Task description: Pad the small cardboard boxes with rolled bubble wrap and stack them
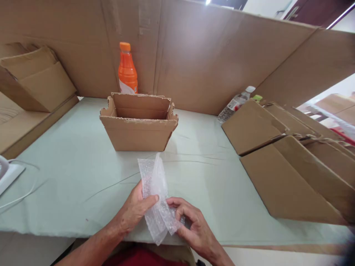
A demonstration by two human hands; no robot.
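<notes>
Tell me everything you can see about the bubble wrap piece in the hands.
The bubble wrap is a small clear sheet with tiny air bubbles, crumpled and partly folded. It stands roughly upright above the near edge of the table, in front of the open cardboard box. The left hand and right hand both grip its lower part.

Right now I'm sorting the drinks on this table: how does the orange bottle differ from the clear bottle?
The orange bottle stands upright behind the open cardboard box; the clear bottle lies tilted against the flat cardboard stack. The orange bottle has an orange cap and orange contents; the clear bottle has a white cap and looks see-through. Both sit at the table's far side.
</notes>
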